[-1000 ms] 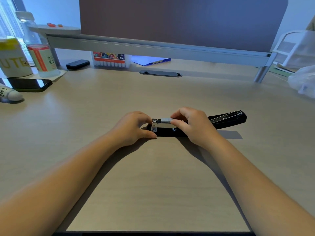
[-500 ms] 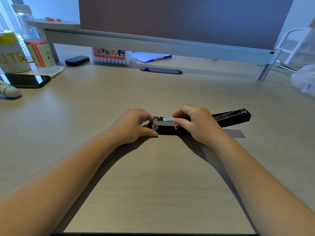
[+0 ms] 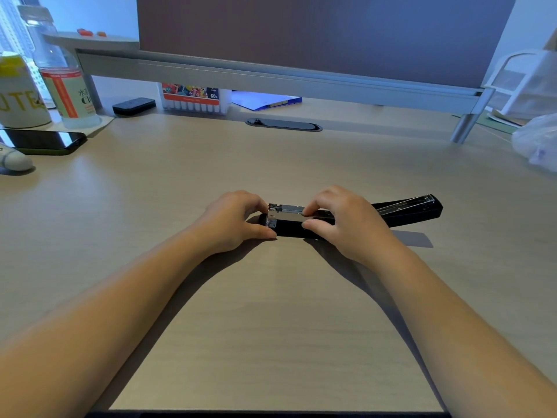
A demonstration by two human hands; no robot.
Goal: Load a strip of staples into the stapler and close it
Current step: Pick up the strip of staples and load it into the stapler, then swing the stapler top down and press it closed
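Note:
A black stapler [image 3: 289, 227] lies flat on the desk, opened out, its lid [image 3: 416, 208] swung back to the right. The silver staple strip [image 3: 291, 209] rests in the metal magazine at the stapler's left end. My left hand [image 3: 232, 221] pinches that left end between thumb and fingers. My right hand [image 3: 343, 220] covers the stapler's middle, its fingertips pressing on the strip and the thumb against the near side. The hinge is hidden under my right hand.
At the far left stand a phone [image 3: 42, 140], a plastic bottle [image 3: 64, 86], a white cup [image 3: 18, 95] and a white tube [image 3: 12, 159]. A marker box [image 3: 193, 96], a black case [image 3: 134, 105] and a blue clipboard [image 3: 268, 101] sit under the monitor shelf [image 3: 271, 76]. A plastic bag [image 3: 536, 143] lies far right.
The staple strip was raised above the magazine; my right hand has lowered it into the channel. My left hand stays on the stapler's left end. The view has shifted slightly.

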